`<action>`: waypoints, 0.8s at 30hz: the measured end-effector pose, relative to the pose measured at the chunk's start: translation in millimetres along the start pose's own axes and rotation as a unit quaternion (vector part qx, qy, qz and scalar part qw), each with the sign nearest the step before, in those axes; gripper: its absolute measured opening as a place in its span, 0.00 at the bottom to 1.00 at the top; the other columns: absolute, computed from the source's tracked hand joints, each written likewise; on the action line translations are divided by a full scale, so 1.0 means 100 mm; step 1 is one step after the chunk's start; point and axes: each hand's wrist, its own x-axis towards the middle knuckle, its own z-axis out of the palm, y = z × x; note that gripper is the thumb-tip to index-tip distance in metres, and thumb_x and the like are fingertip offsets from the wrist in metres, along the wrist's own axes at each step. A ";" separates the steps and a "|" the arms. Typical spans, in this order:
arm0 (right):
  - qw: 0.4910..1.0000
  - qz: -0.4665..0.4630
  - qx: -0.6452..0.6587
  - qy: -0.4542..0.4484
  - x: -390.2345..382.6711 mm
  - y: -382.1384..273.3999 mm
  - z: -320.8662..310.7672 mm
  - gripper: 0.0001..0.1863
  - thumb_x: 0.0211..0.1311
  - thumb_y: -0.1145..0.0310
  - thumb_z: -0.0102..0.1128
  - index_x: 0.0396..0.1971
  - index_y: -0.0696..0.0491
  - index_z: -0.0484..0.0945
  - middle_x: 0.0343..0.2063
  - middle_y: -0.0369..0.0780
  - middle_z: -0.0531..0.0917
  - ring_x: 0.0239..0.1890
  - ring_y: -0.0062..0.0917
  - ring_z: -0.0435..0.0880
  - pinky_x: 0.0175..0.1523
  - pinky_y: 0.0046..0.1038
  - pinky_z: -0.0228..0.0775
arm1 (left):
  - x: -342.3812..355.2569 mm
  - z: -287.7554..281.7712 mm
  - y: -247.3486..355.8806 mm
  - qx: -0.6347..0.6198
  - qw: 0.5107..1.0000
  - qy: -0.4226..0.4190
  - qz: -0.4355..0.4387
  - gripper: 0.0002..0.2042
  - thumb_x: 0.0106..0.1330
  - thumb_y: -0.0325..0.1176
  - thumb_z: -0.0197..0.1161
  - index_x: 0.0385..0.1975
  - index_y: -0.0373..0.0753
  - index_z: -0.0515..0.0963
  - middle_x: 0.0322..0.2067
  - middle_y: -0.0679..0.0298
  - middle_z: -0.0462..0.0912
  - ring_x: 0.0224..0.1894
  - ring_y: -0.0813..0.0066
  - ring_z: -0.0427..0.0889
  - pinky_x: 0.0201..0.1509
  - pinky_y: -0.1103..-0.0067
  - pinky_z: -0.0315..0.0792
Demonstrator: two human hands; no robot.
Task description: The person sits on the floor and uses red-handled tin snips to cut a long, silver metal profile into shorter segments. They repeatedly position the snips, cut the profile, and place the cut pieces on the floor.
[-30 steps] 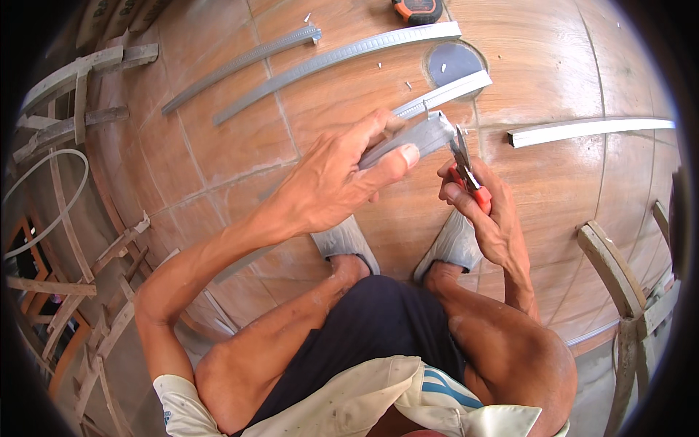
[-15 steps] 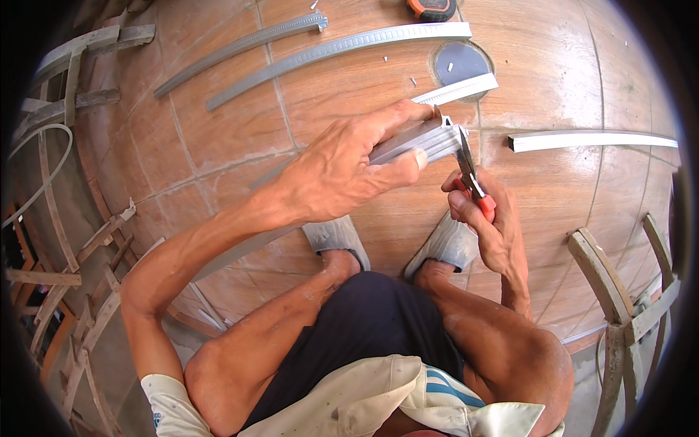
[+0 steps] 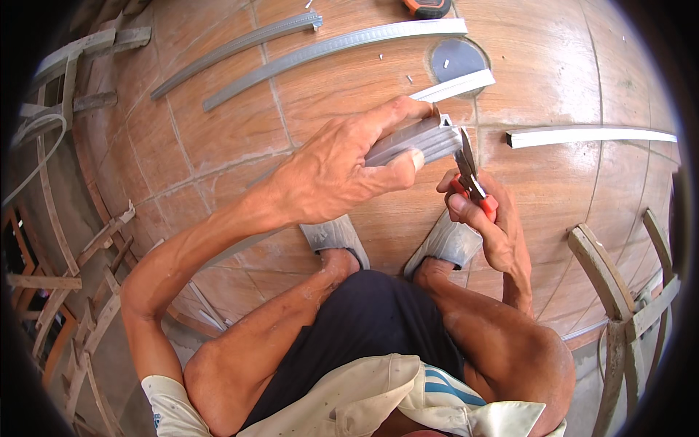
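Left hand [image 3: 328,171] grips a grey metal channel [image 3: 435,144].
The channel lies between fingers [image 3: 404,109] and thumb [image 3: 397,172] (its end juts past them); the right hand [image 3: 499,231] wraps its fingers around red-handled snips [image 3: 471,180], blades at that end.

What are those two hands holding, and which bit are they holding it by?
Left hand: grey metal channel, gripped near one end. Right hand: snips, by the red handles.

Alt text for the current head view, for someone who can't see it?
A person's left hand grips a grey ribbed metal channel while the right hand holds red-handled metal snips at its end, above a brown tiled floor.
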 end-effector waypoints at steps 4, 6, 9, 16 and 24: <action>1.000 -0.018 -0.003 0.020 0.00 0.01 0.04 0.12 0.71 0.62 0.65 0.44 0.57 0.83 0.30 0.38 0.80 0.34 0.24 0.77 0.44 0.29 0.69 | 0.00 0.00 0.03 -0.002 1.000 -0.004 -0.023 0.30 0.70 0.44 0.61 0.69 0.34 0.72 0.37 0.49 0.84 0.38 0.62 0.82 0.45 0.68 0.77; 0.999 -0.003 -0.037 0.033 -0.01 -0.01 0.05 0.12 0.71 0.63 0.65 0.41 0.57 0.82 0.28 0.38 0.79 0.33 0.24 0.76 0.43 0.29 0.69 | -0.01 0.00 0.08 0.000 0.999 -0.003 -0.036 0.31 0.70 0.44 0.61 0.69 0.34 0.72 0.38 0.49 0.84 0.38 0.61 0.82 0.46 0.67 0.77; 0.997 -0.002 -0.060 0.048 0.00 -0.01 0.06 0.11 0.70 0.63 0.64 0.38 0.57 0.81 0.25 0.38 0.78 0.31 0.24 0.74 0.41 0.30 0.67 | -0.02 -0.01 0.10 0.013 0.999 0.005 -0.043 0.31 0.69 0.44 0.61 0.70 0.35 0.72 0.38 0.49 0.84 0.39 0.61 0.83 0.47 0.67 0.77; 0.992 -0.038 -0.105 0.058 0.01 0.00 0.07 0.11 0.70 0.64 0.64 0.38 0.57 0.80 0.24 0.40 0.78 0.29 0.27 0.75 0.39 0.32 0.69 | -0.02 0.04 -0.01 0.065 0.998 0.023 -0.004 0.29 0.73 0.43 0.60 0.74 0.43 0.69 0.32 0.63 0.79 0.27 0.75 0.75 0.34 0.74 0.72; 0.984 -0.062 -0.146 0.080 0.04 0.05 0.06 0.11 0.70 0.65 0.64 0.38 0.58 0.79 0.23 0.42 0.77 0.28 0.29 0.75 0.38 0.34 0.69 | -0.03 0.07 -0.03 0.031 0.999 0.027 -0.024 0.28 0.72 0.42 0.60 0.71 0.45 0.71 0.36 0.61 0.80 0.33 0.73 0.78 0.39 0.73 0.74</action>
